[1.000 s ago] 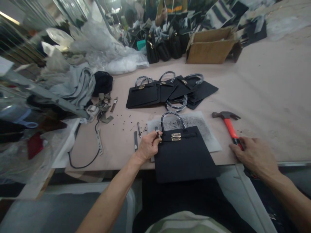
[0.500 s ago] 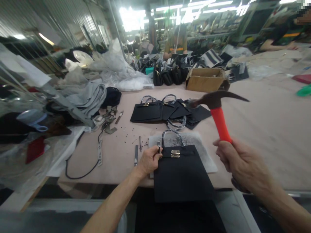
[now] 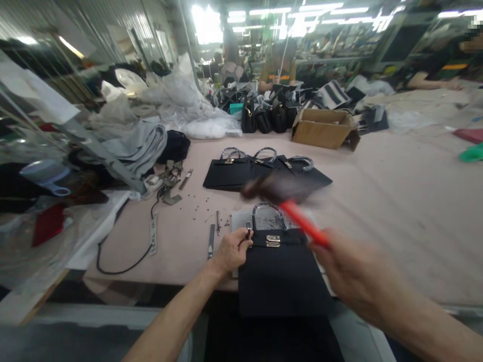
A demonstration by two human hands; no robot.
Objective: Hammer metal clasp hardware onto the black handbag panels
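A black handbag panel point(image 3: 283, 281) with a wrapped handle and gold clasp point(image 3: 273, 241) lies at the table's front edge, its lower part hanging over. My left hand point(image 3: 234, 249) is closed at its upper left edge. Its fingers pinch a short shiny metal piece point(image 3: 248, 226); whether they also grip the bag is hidden. My right hand point(image 3: 347, 264) is wrapped round the red handle of a claw hammer point(image 3: 305, 223). The hammer's head, smeared by motion, is in the air above the bag's handle. Under the bag is a pale speckled board point(image 3: 241, 218).
More black handbags point(image 3: 226, 173) lie behind the hammer. Left of my left hand are a flat metal strip point(image 3: 211, 241), a thin metal rod point(image 3: 218, 222) and scattered small dark bits. A cardboard box point(image 3: 320, 133) and plastic wrapping point(image 3: 181, 110) stand farther back. Co-workers are beyond the table.
The hammer has swung down and left from its raised place at the right, toward my left hand. My left hand and the bag have stayed nearly still.
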